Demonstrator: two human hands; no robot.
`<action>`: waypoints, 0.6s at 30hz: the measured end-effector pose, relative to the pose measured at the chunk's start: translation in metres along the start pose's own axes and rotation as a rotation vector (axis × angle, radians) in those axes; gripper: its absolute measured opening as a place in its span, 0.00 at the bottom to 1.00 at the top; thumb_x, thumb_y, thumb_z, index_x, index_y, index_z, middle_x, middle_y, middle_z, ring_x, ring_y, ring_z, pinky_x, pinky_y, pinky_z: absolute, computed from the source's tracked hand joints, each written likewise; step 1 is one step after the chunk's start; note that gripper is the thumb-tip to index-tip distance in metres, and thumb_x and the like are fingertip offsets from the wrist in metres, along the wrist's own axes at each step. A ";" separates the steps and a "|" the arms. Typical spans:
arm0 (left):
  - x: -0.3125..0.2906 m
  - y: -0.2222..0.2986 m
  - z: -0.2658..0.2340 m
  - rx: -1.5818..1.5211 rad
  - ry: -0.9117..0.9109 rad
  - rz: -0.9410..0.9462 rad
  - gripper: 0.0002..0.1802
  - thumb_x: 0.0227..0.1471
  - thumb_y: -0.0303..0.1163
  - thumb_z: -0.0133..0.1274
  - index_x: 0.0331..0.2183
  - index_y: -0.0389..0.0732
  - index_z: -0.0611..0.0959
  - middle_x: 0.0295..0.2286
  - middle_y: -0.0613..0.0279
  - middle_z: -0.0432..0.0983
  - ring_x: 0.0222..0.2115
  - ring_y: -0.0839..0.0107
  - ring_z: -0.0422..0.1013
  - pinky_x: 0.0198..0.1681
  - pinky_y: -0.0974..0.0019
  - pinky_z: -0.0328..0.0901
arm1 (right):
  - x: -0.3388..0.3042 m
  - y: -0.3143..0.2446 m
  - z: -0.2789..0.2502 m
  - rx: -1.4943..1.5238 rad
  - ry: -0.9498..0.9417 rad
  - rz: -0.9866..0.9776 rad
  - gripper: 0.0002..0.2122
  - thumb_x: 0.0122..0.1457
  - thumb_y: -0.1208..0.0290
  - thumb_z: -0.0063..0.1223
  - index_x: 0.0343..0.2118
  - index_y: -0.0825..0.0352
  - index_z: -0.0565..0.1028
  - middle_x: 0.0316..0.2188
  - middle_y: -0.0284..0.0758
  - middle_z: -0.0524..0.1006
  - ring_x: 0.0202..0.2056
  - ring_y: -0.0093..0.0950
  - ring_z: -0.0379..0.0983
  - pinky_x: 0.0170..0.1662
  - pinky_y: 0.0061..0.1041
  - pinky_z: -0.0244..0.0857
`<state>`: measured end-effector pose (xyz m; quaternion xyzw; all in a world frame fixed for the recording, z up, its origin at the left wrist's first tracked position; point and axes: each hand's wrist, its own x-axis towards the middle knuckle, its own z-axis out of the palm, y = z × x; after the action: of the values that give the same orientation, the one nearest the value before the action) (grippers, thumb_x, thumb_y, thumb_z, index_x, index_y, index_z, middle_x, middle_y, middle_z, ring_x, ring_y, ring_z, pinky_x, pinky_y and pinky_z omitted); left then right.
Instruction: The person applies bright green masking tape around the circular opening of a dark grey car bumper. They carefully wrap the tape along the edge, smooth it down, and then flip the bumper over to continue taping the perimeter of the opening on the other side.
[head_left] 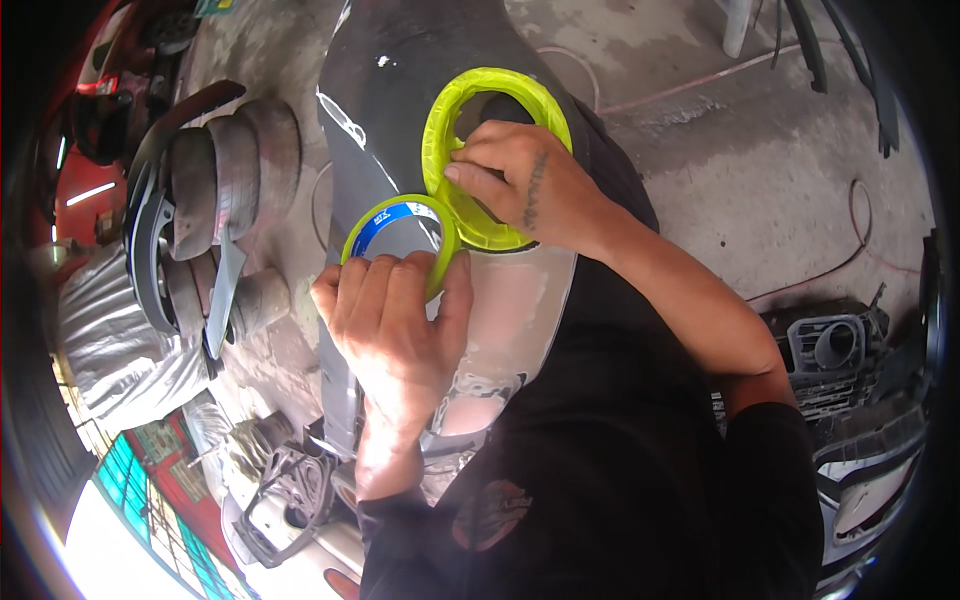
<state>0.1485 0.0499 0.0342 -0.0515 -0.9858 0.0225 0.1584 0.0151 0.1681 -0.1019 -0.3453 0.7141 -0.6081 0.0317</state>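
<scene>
A roll of yellow-green masking tape (446, 222) with a blue-and-white inner core is gripped in my left hand (390, 315), its fingers curled over the near rim. Just beyond it, strips of the same masking tape (438, 135) line a large round opening in a dark grey car bumper (395, 95). My right hand (530, 185) reaches over that opening. Its fingers are bent and its thumb and forefinger close together on the taped left edge; the fingertips are partly hidden. The roll touches the taped ring. Pinkish-beige sanded patches (510, 300) show on the bumper nearer to me.
Stacked tyres (235, 165) and curved dark trim pieces (150, 250) stand at left, near a silver cover (125, 330). Grey grille parts (825, 345) and other bumpers (875, 490) lie at right. A thin hose (850, 250) runs across the concrete floor (700, 190).
</scene>
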 end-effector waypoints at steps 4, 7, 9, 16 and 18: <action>0.000 0.000 -0.001 0.010 -0.014 -0.042 0.11 0.49 0.33 0.72 0.28 0.41 0.84 0.22 0.63 0.73 0.28 0.61 0.70 0.43 0.54 0.61 | 0.004 -0.006 -0.002 -0.004 0.014 0.023 0.11 0.65 0.69 0.64 0.35 0.75 0.85 0.29 0.42 0.80 0.31 0.37 0.79 0.37 0.36 0.72; -0.004 -0.004 0.005 0.013 -0.009 -0.031 0.10 0.48 0.32 0.71 0.27 0.42 0.84 0.22 0.64 0.73 0.28 0.61 0.70 0.43 0.54 0.61 | 0.005 -0.009 -0.001 0.027 0.007 0.122 0.13 0.64 0.65 0.65 0.33 0.74 0.83 0.28 0.43 0.81 0.30 0.39 0.80 0.37 0.39 0.72; -0.009 -0.006 0.010 0.018 0.006 -0.017 0.10 0.47 0.31 0.71 0.27 0.42 0.84 0.22 0.64 0.72 0.27 0.62 0.70 0.43 0.54 0.61 | 0.008 -0.015 -0.004 0.095 -0.034 0.263 0.16 0.63 0.59 0.64 0.31 0.70 0.82 0.28 0.45 0.81 0.31 0.45 0.81 0.41 0.44 0.73; -0.037 -0.007 0.034 -0.009 0.110 -0.064 0.09 0.44 0.26 0.71 0.27 0.41 0.85 0.22 0.65 0.74 0.25 0.63 0.70 0.44 0.56 0.62 | 0.015 -0.013 -0.002 0.167 -0.046 0.295 0.19 0.60 0.58 0.65 0.32 0.75 0.81 0.27 0.48 0.82 0.30 0.45 0.82 0.42 0.42 0.74; -0.041 -0.007 0.038 -0.017 0.131 -0.079 0.09 0.44 0.25 0.71 0.28 0.41 0.85 0.22 0.64 0.75 0.25 0.63 0.71 0.45 0.57 0.62 | 0.014 -0.010 0.001 0.127 -0.056 0.296 0.19 0.60 0.58 0.65 0.32 0.75 0.81 0.28 0.49 0.82 0.30 0.46 0.82 0.42 0.42 0.74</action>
<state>0.1743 0.0373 -0.0146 -0.0152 -0.9747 0.0042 0.2229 0.0095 0.1599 -0.0880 -0.2507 0.7161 -0.6308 0.1627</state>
